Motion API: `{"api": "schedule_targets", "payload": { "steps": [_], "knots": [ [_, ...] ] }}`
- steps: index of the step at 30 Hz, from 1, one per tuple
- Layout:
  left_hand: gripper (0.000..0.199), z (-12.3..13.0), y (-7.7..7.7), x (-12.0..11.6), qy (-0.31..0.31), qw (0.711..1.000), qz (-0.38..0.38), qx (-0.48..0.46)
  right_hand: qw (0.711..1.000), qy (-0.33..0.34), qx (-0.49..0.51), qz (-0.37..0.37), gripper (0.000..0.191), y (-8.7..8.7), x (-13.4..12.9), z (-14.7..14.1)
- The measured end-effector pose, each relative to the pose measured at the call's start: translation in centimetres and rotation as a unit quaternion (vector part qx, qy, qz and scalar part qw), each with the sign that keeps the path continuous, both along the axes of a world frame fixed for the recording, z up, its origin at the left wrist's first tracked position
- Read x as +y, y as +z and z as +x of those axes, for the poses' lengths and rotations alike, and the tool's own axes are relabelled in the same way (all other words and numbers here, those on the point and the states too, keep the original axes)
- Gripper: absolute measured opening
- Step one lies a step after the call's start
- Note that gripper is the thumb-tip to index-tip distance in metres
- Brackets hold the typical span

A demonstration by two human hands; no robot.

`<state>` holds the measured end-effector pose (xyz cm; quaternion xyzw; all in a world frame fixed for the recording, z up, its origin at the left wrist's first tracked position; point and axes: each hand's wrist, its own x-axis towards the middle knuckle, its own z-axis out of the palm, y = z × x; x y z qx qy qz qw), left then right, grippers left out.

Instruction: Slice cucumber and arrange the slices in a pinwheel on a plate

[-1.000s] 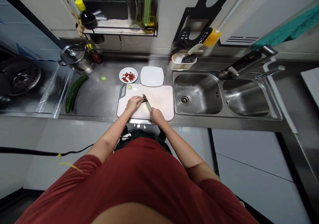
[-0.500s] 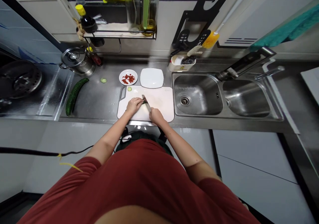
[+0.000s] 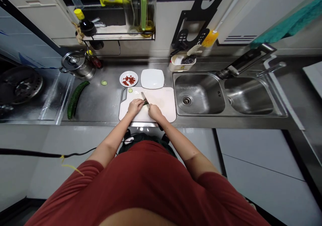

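Observation:
On the white cutting board (image 3: 164,102), my right hand (image 3: 155,112) is closed round the handle of a knife (image 3: 144,96), whose blade points up and to the left. Beside the blade my left hand (image 3: 135,106) presses its fingertips on a small piece of green cucumber (image 3: 146,103), mostly hidden by fingers and blade. A pale cucumber slice (image 3: 130,90) lies near the board's top left. Just behind the board are a round plate (image 3: 121,79) with chopped red pieces and a bare white square plate (image 3: 152,78).
A long cucumber (image 3: 76,98) and a cucumber end (image 3: 104,82) lie on the steel counter at left. Behind them stand a lidded pot (image 3: 77,65) and a red bottle (image 3: 95,61). A double sink (image 3: 200,95) is at right; a bottle shelf (image 3: 118,36) hangs above.
My right hand and the knife have moved slightly forward and to the left across the board. My left hand stays in place on the cucumber piece. The view has shifted a little.

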<state>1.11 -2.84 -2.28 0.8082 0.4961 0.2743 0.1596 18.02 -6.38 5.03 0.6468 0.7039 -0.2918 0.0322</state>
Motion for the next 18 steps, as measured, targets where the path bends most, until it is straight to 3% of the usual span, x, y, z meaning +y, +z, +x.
{"api": "schedule_targets", "payload": {
  "steps": [7, 18],
  "knots": [
    [0.025, 0.0, 0.1, 0.1, 0.003, 1.0, -0.001, 0.008, 1.0, -0.007, 0.009, 0.0, 0.032, 0.6, 1.4, -1.1],
    [0.024, 0.2, 0.6, -0.2, 0.004, 1.0, -0.011, -0.003, 1.0, 0.002, -0.014, -0.028, 0.026, 0.1, -1.9, 0.8]
  ]
}}
